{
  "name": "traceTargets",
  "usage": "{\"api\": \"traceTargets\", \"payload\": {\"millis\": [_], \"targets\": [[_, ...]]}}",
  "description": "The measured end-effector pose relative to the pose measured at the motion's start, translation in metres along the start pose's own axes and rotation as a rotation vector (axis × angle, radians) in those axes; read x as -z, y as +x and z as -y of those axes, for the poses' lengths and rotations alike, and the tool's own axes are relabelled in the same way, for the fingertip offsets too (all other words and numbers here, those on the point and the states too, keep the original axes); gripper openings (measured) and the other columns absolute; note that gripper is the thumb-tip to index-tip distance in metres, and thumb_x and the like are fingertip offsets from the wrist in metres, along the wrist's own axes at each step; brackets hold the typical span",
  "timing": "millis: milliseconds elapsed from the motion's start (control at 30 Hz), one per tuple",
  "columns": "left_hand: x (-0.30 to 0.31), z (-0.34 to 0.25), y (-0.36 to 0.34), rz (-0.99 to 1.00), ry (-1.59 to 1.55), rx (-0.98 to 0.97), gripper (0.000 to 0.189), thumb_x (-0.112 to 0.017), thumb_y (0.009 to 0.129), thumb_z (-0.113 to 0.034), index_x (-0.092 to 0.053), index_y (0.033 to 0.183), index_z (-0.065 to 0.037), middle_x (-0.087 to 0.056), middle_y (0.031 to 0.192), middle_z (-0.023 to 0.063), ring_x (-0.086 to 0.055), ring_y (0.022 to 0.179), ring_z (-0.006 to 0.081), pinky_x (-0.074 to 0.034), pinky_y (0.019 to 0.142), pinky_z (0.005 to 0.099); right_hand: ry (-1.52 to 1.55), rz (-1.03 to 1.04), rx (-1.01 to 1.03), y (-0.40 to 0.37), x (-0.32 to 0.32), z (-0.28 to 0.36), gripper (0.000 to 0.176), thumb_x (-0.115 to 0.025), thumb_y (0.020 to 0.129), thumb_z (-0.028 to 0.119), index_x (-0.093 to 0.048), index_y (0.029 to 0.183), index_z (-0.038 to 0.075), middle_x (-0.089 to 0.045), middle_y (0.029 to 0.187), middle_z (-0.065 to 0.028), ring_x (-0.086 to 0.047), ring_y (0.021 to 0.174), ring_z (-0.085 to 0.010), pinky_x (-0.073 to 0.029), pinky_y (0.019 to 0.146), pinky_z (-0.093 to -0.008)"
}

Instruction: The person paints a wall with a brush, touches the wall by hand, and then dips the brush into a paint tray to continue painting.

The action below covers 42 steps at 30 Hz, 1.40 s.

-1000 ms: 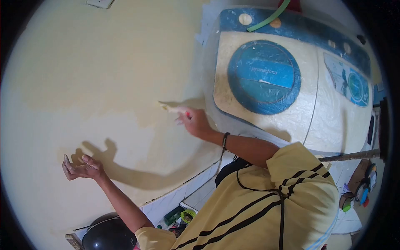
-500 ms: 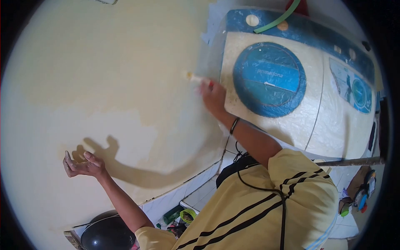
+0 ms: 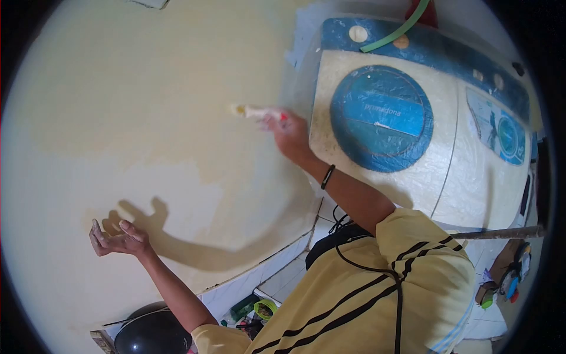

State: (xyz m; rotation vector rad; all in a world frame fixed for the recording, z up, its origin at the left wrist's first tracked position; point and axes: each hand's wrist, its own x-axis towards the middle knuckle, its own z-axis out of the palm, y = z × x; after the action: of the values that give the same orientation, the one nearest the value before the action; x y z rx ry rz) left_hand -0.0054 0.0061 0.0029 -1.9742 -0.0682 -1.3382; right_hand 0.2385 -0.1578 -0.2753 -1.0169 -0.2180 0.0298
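Note:
My right hand (image 3: 290, 134) is wrapped around a paintbrush (image 3: 258, 111) with a pale handle and a spot of red near the grip. The yellowish bristle end points left, right at the wall (image 3: 147, 88), which has cream-yellow paint over much of it and paler patches lower down. At the lower left, my left hand (image 3: 119, 239) is empty. Its paint-smeared fingers are loosely curled, with the thumb apart, close to the wall and beside its own shadow.
A plastic-covered washing machine (image 3: 383, 189) with a blue lid stands to the right, close by my right forearm. A green hose (image 3: 398, 32) lies over its top panel. Down at the lower left are a black wok (image 3: 152, 333) and a yellow-green basket (image 3: 265, 308).
My right hand has moved left with the paintbrush, away from the washing machine's edge. My left hand has barely moved.

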Motion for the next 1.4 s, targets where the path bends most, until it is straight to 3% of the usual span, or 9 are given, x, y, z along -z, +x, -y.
{"api": "traceTargets", "payload": {"millis": [233, 533, 733, 800, 933, 1000, 1100, 1233, 1400], "targets": [[0.001, 0.001, 0.001, 0.014, 0.046, -0.018, 0.053, -0.045, 0.095, -0.042, -0.042, 0.126, 0.001, -0.034, 0.120, 0.0160, -0.035, 0.112, 0.0283, -0.035, 0.095, 0.0437, -0.474, -0.326, 0.046, 0.075, 0.002, -0.004, 0.019, -0.057, 0.089, 0.016, -0.066, 0.092, 0.000, -0.066, 0.072, -0.0173, -0.068, 0.066, -0.0286, -0.051, 0.061, -0.0368], [0.000, -0.002, 0.002, -0.009, -0.005, -0.012, 0.051, -0.048, 0.095, -0.040, -0.042, 0.125, 0.001, -0.037, 0.122, 0.0169, -0.033, 0.113, 0.0283, -0.030, 0.097, 0.0432, 0.041, -0.159, 0.170, 0.040, -0.012, 0.027, 0.018, -0.057, 0.088, 0.015, -0.065, 0.091, 0.000, -0.064, 0.069, -0.0177, -0.066, 0.065, -0.0304, -0.050, 0.061, -0.0395], [0.003, 0.001, 0.001, 0.034, 0.077, -0.037, 0.055, -0.044, 0.096, -0.046, -0.043, 0.125, 0.001, -0.034, 0.121, 0.0166, -0.034, 0.111, 0.0287, -0.035, 0.093, 0.0438, -0.544, -0.374, 0.101, 0.092, -0.002, -0.016, 0.016, -0.056, 0.088, 0.011, -0.066, 0.094, 0.000, -0.065, 0.070, -0.0163, -0.067, 0.064, -0.0298, -0.051, 0.061, -0.0371], [0.002, 0.000, 0.000, 0.014, 0.024, -0.017, 0.053, -0.044, 0.096, -0.045, -0.043, 0.125, 0.000, -0.035, 0.121, 0.0164, -0.034, 0.111, 0.0285, -0.035, 0.093, 0.0436, -0.345, -0.148, 0.135, 0.084, -0.024, 0.008, 0.017, -0.061, 0.090, 0.011, -0.065, 0.095, -0.004, -0.067, 0.071, -0.0100, -0.068, 0.068, -0.0136, -0.053, 0.063, -0.0258], [0.003, -0.002, 0.001, 0.017, 0.034, -0.014, 0.053, -0.044, 0.096, -0.044, -0.043, 0.125, 0.000, -0.035, 0.121, 0.0163, -0.034, 0.112, 0.0284, -0.035, 0.093, 0.0439, 0.349, -0.059, 0.006, 0.093, -0.023, 0.029, 0.014, -0.061, 0.089, 0.010, -0.065, 0.092, -0.002, -0.065, 0.067, -0.0141, -0.069, 0.069, -0.0166, -0.053, 0.064, -0.0289], [0.003, -0.001, 0.000, 0.021, 0.046, -0.021, 0.052, -0.044, 0.096, -0.043, -0.043, 0.125, 0.000, -0.034, 0.121, 0.0162, -0.034, 0.112, 0.0285, -0.035, 0.093, 0.0438, 0.260, -0.281, 0.207, 0.112, -0.008, 0.021, 0.017, -0.060, 0.084, 0.014, -0.066, 0.085, -0.002, -0.062, 0.070, -0.0234, -0.062, 0.064, -0.0393, -0.050, 0.060, -0.0409], [0.003, -0.002, 0.001, 0.028, 0.043, -0.008, 0.053, -0.045, 0.096, -0.043, -0.042, 0.126, 0.000, -0.033, 0.122, 0.0161, -0.034, 0.112, 0.0289, -0.035, 0.093, 0.0443, -0.604, -0.466, 0.147, 0.121, 0.015, -0.004, 0.018, -0.062, 0.083, 0.015, -0.065, 0.080, -0.002, -0.062, 0.067, -0.0217, -0.062, 0.062, -0.0374, -0.050, 0.059, -0.0421], [0.003, 0.001, 0.000, 0.037, 0.045, -0.022, 0.054, -0.045, 0.096, -0.043, -0.041, 0.127, 0.000, -0.033, 0.121, 0.0160, -0.034, 0.113, 0.0292, -0.036, 0.093, 0.0447, -0.563, -0.292, 0.147, 0.107, -0.016, -0.004, 0.019, -0.064, 0.081, 0.016, -0.063, 0.074, -0.002, -0.061, 0.066, -0.0210, -0.061, 0.062, -0.0367, -0.049, 0.060, -0.0442], [0.001, 0.001, -0.001, -0.001, -0.016, -0.008, 0.052, -0.048, 0.095, -0.041, -0.040, 0.126, 0.000, -0.035, 0.124, 0.0162, -0.033, 0.115, 0.0286, -0.033, 0.096, 0.0428, 0.591, -0.015, -0.039, 0.112, -0.019, 0.055, 0.020, -0.057, 0.091, 0.012, -0.060, 0.090, -0.008, -0.067, 0.079, -0.0195, -0.067, 0.070, -0.0317, -0.057, 0.071, -0.0385]]}}
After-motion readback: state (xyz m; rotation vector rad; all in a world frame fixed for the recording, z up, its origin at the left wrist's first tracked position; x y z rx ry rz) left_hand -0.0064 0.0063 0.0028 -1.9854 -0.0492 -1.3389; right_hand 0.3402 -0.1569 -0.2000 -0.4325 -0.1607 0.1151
